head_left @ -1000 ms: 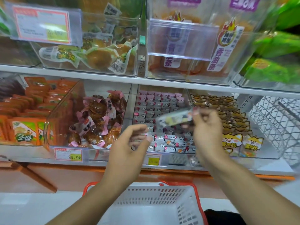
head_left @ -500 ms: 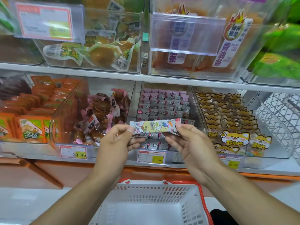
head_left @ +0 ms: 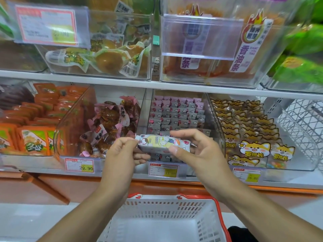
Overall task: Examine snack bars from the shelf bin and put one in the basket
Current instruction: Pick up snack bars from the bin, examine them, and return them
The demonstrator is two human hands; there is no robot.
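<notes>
Two hands on one snack bar (head_left: 163, 143) here — left hand (head_left: 122, 155) pinches its left end, right hand (head_left: 195, 151) has fingers curled round the right end. The bar sits level in front of the clear shelf bin (head_left: 176, 116) of matching bars, above the white basket (head_left: 164, 219) with its red rim.

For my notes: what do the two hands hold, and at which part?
Both hold one pale, cartoon-printed snack bar: left hand pinches its left end, right hand grips its right end.
</notes>
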